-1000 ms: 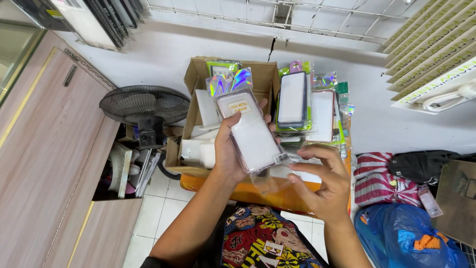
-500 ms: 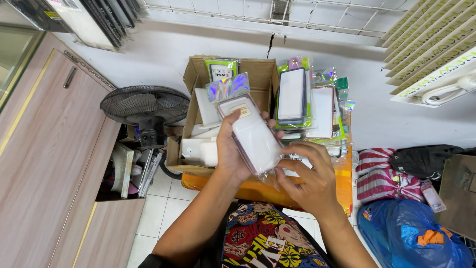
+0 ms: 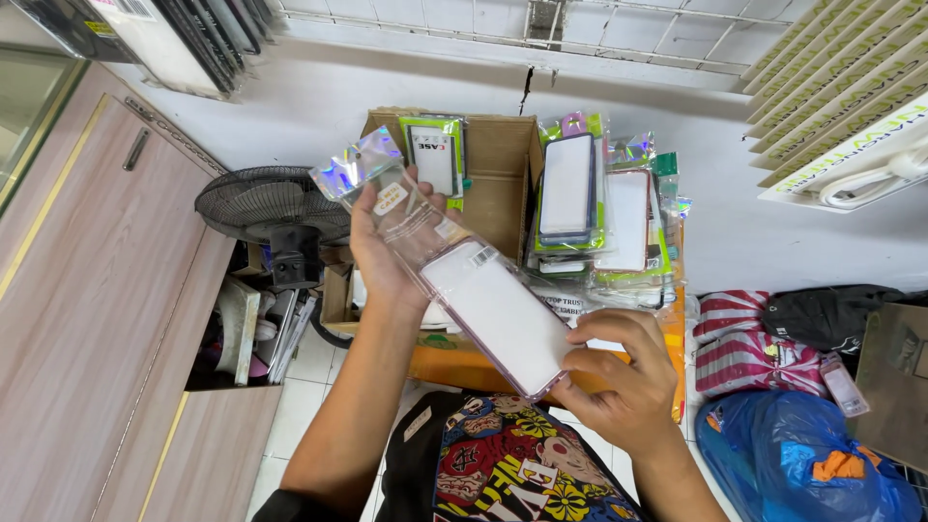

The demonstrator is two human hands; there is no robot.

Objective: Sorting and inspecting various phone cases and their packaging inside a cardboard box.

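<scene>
Both hands, left hand (image 3: pixel 382 256) and right hand (image 3: pixel 619 387), gripping phone case (image 3: pixel 498 314), long axis upper-left to lower-right.

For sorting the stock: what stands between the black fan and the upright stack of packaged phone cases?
In the head view, an open cardboard box stands between the fan and the stack.

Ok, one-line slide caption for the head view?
Both hands slide a phone case from its clear packet above a cardboard box of packaged cases.
</scene>
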